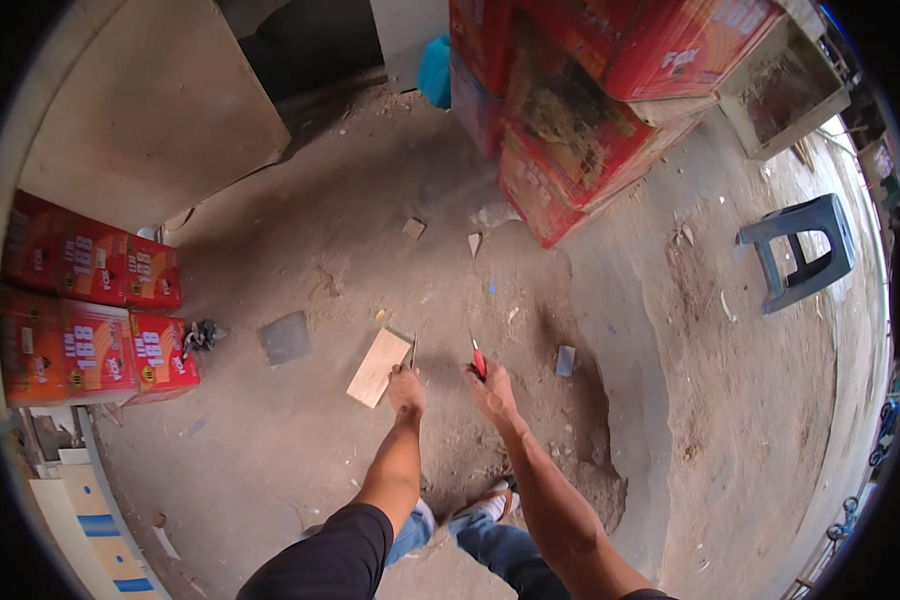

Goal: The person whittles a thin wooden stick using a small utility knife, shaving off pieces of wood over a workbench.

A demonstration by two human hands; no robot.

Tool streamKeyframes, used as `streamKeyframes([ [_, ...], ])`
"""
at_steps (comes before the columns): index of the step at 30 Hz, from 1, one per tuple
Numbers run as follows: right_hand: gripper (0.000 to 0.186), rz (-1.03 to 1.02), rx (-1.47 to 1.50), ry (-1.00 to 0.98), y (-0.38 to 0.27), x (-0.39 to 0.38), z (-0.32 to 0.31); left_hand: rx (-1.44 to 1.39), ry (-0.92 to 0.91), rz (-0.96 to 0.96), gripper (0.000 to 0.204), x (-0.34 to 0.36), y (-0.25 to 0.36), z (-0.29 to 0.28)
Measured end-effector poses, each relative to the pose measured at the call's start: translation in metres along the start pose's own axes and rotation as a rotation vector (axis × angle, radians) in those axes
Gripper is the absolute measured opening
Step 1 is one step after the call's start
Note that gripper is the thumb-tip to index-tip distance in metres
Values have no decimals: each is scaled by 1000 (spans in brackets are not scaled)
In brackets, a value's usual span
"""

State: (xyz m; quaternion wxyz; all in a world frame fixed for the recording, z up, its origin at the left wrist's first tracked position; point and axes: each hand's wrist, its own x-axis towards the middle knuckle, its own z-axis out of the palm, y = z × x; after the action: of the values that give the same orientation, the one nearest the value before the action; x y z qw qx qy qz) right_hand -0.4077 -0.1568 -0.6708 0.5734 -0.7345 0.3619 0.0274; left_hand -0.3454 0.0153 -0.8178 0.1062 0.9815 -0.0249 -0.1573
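Observation:
My left hand [407, 390] is closed at the right edge of a pale, flat rectangular wooden block [375, 370]. A thin dark strip [414, 350] rises from the fingers along that edge; its kind is too small to make out. To the right, my right hand [492, 395] is wrapped round a red-handled screwdriver [479, 361], its thin shaft pointing away from me. A gap separates the tool from the block. My fingertips are mostly hidden behind the backs of both hands.
Red printed cartons are stacked at the left [95, 345], and more red boxes [580, 140] stand at the far right. A grey plastic stool [800, 250] is on the right. A grey square piece [285, 338] and scattered scraps lie on the dusty, broken concrete floor [260, 430].

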Motion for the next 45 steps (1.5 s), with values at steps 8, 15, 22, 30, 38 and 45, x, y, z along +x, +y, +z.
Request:
streamKeyframes([
  [8,26,-160,22,47,7,69,30,65,-14,189,15,16,-8,18],
  [15,25,-184,33,67,-28,41,9,-451,14,161,17,33,35,-41],
  [22,25,-165,302,229,-133,-46,-66,-998,-369,429,7,-59,132,-270],
  [30,20,-142,414,47,-411,-237,-149,-1216,-498,461,11,-187,128,-567],
  [38,14,-152,687,-144,-569,-297,-164,-1646,-351,60,16,-222,115,-755],
  [45,13,-161,531,-281,-624,-267,-145,-1746,-230,-20,13,-188,103,-804],
])
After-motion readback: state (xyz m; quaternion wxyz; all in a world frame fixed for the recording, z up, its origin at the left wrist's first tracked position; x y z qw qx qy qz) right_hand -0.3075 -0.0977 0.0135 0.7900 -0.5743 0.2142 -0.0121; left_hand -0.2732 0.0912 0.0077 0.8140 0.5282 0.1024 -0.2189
